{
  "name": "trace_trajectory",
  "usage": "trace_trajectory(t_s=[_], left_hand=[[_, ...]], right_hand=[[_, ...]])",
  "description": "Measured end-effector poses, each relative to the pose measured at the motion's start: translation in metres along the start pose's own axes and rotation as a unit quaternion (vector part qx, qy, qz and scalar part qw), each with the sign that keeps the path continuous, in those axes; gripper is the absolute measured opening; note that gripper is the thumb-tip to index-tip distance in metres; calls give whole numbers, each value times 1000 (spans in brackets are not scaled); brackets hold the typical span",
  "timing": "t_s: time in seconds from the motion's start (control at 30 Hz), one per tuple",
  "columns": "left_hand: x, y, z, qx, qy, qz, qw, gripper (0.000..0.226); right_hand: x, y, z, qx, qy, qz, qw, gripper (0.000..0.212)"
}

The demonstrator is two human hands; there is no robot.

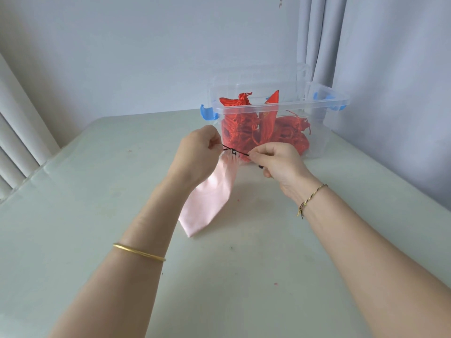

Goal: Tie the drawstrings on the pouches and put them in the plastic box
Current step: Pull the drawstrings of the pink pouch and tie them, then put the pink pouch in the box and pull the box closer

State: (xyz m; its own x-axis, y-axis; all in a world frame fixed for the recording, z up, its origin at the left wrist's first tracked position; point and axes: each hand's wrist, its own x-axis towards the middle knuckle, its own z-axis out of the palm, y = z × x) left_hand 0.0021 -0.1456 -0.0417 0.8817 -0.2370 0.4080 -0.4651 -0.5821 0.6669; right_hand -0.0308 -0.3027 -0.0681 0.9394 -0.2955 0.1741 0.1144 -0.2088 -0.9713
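Pouch (211, 191) on taut drawstring (240, 153) near box (305, 106)

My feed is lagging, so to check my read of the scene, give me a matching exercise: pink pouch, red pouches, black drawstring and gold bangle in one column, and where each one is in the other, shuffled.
Things:
1. pink pouch
2. red pouches
3. black drawstring
4. gold bangle

Places:
A. inside the plastic box
B. worn on the left arm
C. outside the box, in front of it
D. pinched between the left hand and the right hand

Pairs: 1-C; 2-A; 3-D; 4-B
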Motion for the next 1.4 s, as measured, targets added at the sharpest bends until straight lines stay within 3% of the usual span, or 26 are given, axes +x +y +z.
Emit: trace_trajectory(t_s=[0.1,0.17,0.23,0.33,0.47,0.7,0.83,0.97,1.07,1.13,1.23,1.33,1.4], left_hand=[[-1,1,1,-40,-38,-21,998,12],[-2,5,1,-73,-48,-24,996,13],[-1,11,1,-103,-54,-20,993,8],[8,27,-3,-101,-68,4,993,7],[34,61,-13,-103,-81,31,991,5],[108,90,-17,-46,14,35,998,16],[150,78,-8,-1,48,20,999,21],[180,61,-5,66,76,21,995,31],[193,54,-1,149,60,26,987,43],[199,51,5,210,35,26,977,49],[209,49,13,279,-10,21,960,49],[220,43,22,312,-54,1,948,42],[225,38,26,319,-65,-14,945,39]], right_hand=[[-4,-6,-1,-3,-77,10,997,12],[-8,-12,0,-2,-140,9,990,15],[-10,-18,0,-49,-154,-28,986,23],[-10,-28,-4,-81,-131,-71,986,17],[4,-57,-35,-101,-124,-80,984,28],[94,-127,-105,-119,56,-135,982,28],[167,-140,-121,-219,85,-137,962,35],[202,-130,-118,-365,27,-172,915,29],[208,-105,-110,-545,-64,-144,823,32],[210,-90,-110,-610,-55,-120,781,35],[206,-90,-118,-590,15,-116,799,34],[192,-101,-124,-500,-54,-67,862,24],[179,-102,-126,-485,-89,-43,869,20]])
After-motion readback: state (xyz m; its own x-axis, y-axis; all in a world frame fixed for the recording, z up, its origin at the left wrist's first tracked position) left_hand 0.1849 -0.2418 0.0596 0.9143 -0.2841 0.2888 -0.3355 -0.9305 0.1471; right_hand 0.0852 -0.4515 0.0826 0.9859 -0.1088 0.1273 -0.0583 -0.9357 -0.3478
